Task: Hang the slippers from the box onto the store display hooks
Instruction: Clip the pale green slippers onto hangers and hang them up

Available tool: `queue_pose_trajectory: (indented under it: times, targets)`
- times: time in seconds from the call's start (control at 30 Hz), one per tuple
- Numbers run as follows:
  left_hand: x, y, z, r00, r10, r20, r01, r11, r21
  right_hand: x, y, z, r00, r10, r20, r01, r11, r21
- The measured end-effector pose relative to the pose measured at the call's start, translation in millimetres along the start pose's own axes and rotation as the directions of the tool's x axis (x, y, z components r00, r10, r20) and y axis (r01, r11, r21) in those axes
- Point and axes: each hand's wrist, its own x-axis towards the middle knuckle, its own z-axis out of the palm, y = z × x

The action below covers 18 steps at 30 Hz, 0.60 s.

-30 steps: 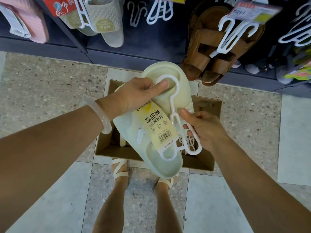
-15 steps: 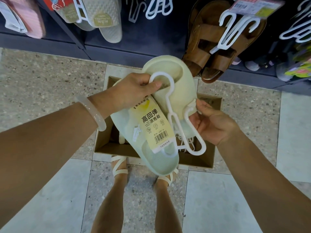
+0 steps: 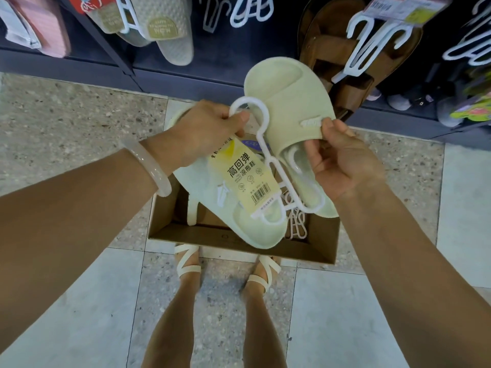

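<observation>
Two pale green slippers hang on one white plastic hanger (image 3: 265, 144) above the open cardboard box (image 3: 239, 248). My left hand (image 3: 210, 134) pinches the hanger's hook loop at the top. My right hand (image 3: 342, 160) grips the right slipper (image 3: 289, 102) by its strap edge, tilted up and away from the other. The left slipper (image 3: 239, 221) hangs lower, partly covered by a yellow label (image 3: 244, 179) with a barcode. More white hangers (image 3: 295, 221) lie in the box.
A dark display rack (image 3: 225, 49) runs along the top with brown sandals (image 3: 345, 57), beige slippers (image 3: 164, 30), pink slippers (image 3: 39, 25) and empty white hangers (image 3: 249, 9). My sandalled feet (image 3: 225, 272) stand on the stone floor just behind the box.
The right slipper has swung up and to the right, apart from the left one. My right hand moved from the hanger's lower part to that slipper's strap. My left hand kept hold of the hook.
</observation>
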Motion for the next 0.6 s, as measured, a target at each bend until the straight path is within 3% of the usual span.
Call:
queue_pose_trajectory:
  times: [0.2, 0.33, 0.4, 0.47, 0.53, 0.6]
  targets:
    - [3, -7, -19, 0.997, -0.055, -0.047, 0.052, 0.997, -0.065, 1, -12, -32, 0.986, 0.164, 0.006, -0.161, 0.971, -0.179]
    - [-3, -2, -27, 0.999, 0.05, -0.014, -0.051, 0.998, -0.046, -9, -19, -51, 0.958, 0.286, 0.023, -0.277, 0.943, -0.182]
    - [-9, 7, -29, 0.994, 0.11, 0.024, -0.108, 0.993, -0.053, -20, -27, -57, 0.94, 0.333, 0.072, -0.301, 0.911, -0.283]
    - [-15, 19, -34, 0.983, 0.173, 0.058, -0.17, 0.984, -0.051, -35, -45, -58, 0.915, 0.388, 0.106, -0.26, 0.771, -0.582]
    - [-24, 36, -41, 0.97, 0.225, 0.09, -0.221, 0.974, -0.05, -49, -67, -54, 0.925, 0.373, 0.069, -0.13, 0.484, -0.865]
    - [-35, 57, -47, 0.955, 0.265, 0.132, -0.263, 0.964, -0.036, -63, -87, -37, 0.98, 0.167, 0.109, 0.075, 0.195, -0.978]
